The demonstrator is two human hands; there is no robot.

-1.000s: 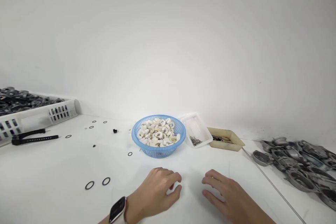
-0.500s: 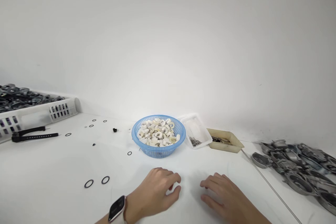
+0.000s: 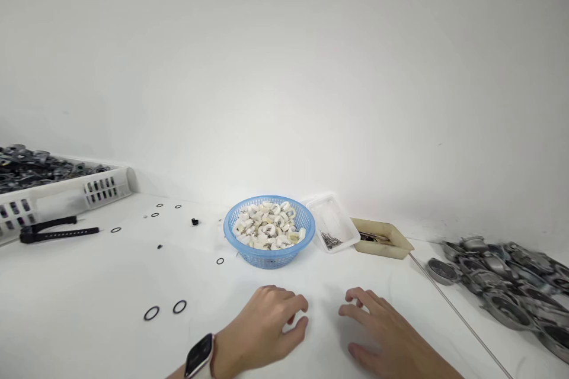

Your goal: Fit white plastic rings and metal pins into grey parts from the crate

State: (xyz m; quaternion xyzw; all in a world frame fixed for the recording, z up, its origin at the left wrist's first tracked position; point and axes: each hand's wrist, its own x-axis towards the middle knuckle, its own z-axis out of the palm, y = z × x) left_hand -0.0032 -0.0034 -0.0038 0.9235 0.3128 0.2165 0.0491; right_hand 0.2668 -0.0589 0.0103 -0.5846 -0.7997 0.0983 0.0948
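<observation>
My left hand (image 3: 274, 325), with a watch (image 3: 199, 355) on its wrist, hovers over or rests on the white table in front of the blue basket (image 3: 269, 257). Its fingers curl loosely, thumb apart, holding nothing. To its right my right hand (image 3: 377, 325) is open and empty, fingers bent and spread, the thumb well away from them. White curved plastic pieces (image 3: 269, 228) fill the basket. Behind my right hand, a white tray (image 3: 329, 213) holds small metal pins (image 3: 330, 241). A beige tray (image 3: 395, 240) beside it contains thin metal parts.
Grey metal housings (image 3: 507, 308) are heaped at the right, beyond a thin rod (image 3: 457, 314). A white crate (image 3: 57, 201) of dark parts stands at the far left, near a black watch with its strap (image 3: 66, 234). Several black rings, including one ring (image 3: 179, 307), lie on the table.
My right hand has opened wider, its thumb moving down away from the fingers. My left hand has barely shifted. The basket, trays and parts stay where they were.
</observation>
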